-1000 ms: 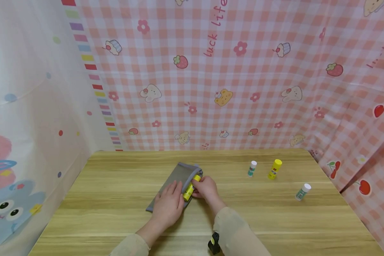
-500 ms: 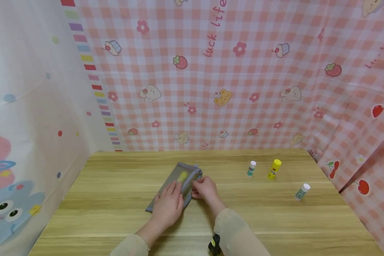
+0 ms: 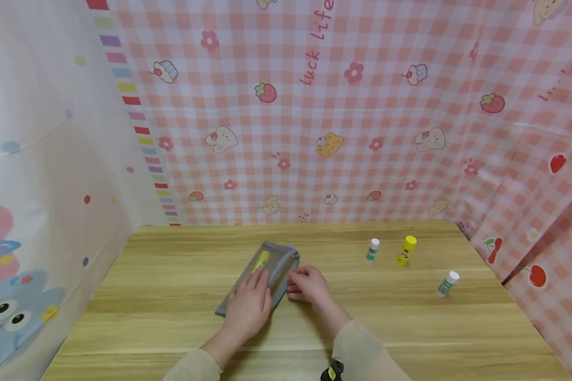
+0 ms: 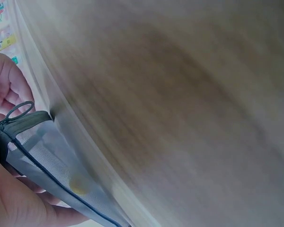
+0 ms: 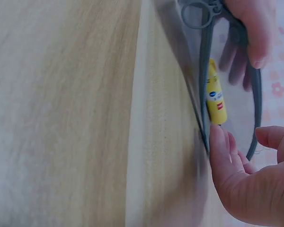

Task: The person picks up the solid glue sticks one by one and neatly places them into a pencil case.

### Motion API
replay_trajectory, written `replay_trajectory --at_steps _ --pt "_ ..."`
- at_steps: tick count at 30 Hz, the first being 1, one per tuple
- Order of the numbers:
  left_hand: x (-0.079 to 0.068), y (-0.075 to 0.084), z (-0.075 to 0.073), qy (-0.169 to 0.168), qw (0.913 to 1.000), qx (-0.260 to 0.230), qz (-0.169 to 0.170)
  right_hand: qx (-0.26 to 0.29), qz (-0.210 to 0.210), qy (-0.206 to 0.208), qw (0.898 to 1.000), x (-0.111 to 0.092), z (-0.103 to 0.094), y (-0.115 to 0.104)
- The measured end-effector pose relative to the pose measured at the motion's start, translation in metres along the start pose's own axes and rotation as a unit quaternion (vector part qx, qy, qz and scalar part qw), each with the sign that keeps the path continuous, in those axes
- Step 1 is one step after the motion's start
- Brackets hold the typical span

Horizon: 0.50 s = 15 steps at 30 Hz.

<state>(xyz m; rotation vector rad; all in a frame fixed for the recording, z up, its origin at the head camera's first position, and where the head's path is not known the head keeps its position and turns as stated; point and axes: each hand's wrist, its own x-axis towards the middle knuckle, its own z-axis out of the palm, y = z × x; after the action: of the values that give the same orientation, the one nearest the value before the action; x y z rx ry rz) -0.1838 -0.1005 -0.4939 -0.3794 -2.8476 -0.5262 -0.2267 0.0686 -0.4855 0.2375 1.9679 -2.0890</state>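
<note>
A grey mesh zip pouch [image 3: 280,271] lies slanted on the table, its long zip side towards the right hand. Through the mesh shows a yellow glue stick [image 3: 262,259]; in the right wrist view this glue stick [image 5: 217,101] appears in the gaping mouth. My left hand [image 3: 249,306] lies over the pouch, thumb at the mouth's edge and fingers on the far side of the mesh, pinching that layer. Beside the mouth is my right hand [image 3: 310,286], fingers loosely bent and nothing held; its thumb [image 5: 270,136] and fingertips are spread at the opening.
On the table's right side stand a small white-capped glue stick [image 3: 373,250], a larger yellow glue stick [image 3: 406,251] and another white-capped one [image 3: 447,284]. A pink checked curtain [image 3: 286,116] hangs behind the wooden table [image 3: 162,275]; a white curtain hangs at left.
The yellow glue stick has gone from my right fingers at the mouth into the pouch and lies further left under the mesh. My right hand has drawn slightly back; the left stays.
</note>
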Motion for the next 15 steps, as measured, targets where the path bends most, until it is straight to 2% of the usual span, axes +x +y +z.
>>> replay_trajectory --at_steps 15 --pt "0.000 0.000 0.001 0.001 1.0000 0.006 0.001 0.023 -0.024 -0.005 0.999 -0.018 -0.022 -0.007"
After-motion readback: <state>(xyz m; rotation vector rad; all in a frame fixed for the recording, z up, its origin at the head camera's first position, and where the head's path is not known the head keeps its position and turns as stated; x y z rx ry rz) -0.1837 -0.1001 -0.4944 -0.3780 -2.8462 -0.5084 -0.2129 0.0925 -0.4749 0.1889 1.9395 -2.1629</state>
